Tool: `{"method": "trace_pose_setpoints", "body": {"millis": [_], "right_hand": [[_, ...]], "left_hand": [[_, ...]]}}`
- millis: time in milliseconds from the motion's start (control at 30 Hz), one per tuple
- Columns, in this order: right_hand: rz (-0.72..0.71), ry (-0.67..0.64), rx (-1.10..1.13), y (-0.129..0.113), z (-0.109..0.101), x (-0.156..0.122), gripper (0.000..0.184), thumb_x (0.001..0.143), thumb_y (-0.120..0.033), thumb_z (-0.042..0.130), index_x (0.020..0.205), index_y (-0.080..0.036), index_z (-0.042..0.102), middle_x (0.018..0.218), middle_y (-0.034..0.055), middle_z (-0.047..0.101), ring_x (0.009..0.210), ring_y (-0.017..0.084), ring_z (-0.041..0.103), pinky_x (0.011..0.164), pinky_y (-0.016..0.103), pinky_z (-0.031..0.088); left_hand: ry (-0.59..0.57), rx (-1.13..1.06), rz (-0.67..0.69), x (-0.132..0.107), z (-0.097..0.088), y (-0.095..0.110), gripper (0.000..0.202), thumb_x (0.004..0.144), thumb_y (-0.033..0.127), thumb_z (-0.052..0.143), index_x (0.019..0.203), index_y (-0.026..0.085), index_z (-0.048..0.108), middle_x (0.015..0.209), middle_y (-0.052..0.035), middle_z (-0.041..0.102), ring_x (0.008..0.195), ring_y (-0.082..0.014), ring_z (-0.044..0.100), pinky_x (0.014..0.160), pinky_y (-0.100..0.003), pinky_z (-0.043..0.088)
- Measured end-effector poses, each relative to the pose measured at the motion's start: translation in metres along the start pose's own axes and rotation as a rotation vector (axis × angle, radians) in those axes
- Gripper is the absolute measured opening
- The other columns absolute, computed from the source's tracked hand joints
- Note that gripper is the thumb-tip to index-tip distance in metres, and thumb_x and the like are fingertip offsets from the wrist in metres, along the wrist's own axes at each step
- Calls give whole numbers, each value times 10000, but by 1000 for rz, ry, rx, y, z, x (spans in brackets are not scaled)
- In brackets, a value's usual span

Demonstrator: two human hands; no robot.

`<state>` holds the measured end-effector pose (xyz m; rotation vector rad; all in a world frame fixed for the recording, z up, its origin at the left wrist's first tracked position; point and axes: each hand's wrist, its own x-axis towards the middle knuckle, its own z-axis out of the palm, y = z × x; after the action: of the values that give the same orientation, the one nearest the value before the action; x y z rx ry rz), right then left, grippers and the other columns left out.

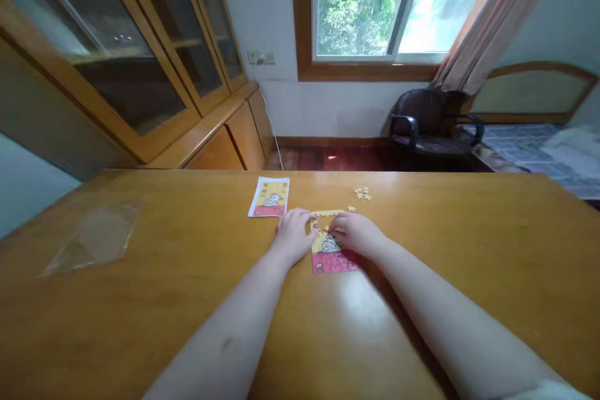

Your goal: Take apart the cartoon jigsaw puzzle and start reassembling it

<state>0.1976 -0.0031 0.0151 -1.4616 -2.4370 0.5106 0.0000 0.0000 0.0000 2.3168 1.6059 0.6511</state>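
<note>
A small jigsaw puzzle [330,257], yellow above and pink below with a white animal figure, lies on the wooden table [187,300]. My left hand [293,232] rests on the puzzle's left edge, fingers curled down against it. My right hand [355,231] lies over the puzzle's upper right part, fingertips pressed on the pieces near the top. I cannot make out a separate piece under either hand. A few loose pieces [362,193] lie beyond the puzzle to the right, and a single piece [350,208] sits closer.
A reference picture card [269,197] lies left of the puzzle. A clear plastic bag [96,237] lies at the table's left. Glass-fronted wooden cabinets [140,56] line the left wall. A dark armchair [434,128] and a bed [544,150] stand beyond the table under the window.
</note>
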Motion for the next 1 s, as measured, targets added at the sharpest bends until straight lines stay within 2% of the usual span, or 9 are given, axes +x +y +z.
{"method": "trace_pose_setpoints", "body": {"millis": [467, 667, 1000], "right_hand": [[-11, 79, -50, -4, 10, 4, 210, 890, -274, 530, 897, -216, 731, 957, 43, 696, 848, 147, 636, 761, 222, 453], [-37, 104, -55, -4, 15, 6, 217, 886, -229, 519, 901, -228, 736, 987, 37, 705, 882, 151, 637, 797, 220, 452], [1, 133, -49, -8, 21, 11, 224, 894, -253, 515, 913, -231, 737, 980, 37, 703, 868, 153, 634, 787, 226, 456]], "left_hand": [[2, 20, -49, -3, -1, 5, 204, 765, 274, 609, 957, 232, 665, 1007, -28, 672, 1012, -219, 560, 933, -367, 397], [-2, 21, -59, -3, -3, 7, 149, 760, 267, 608, 895, 239, 664, 988, -16, 673, 994, -216, 562, 918, -365, 395], [-19, 18, -52, -3, -2, 6, 159, 761, 273, 609, 909, 243, 658, 996, -21, 664, 1009, -215, 551, 926, -357, 387]]}}
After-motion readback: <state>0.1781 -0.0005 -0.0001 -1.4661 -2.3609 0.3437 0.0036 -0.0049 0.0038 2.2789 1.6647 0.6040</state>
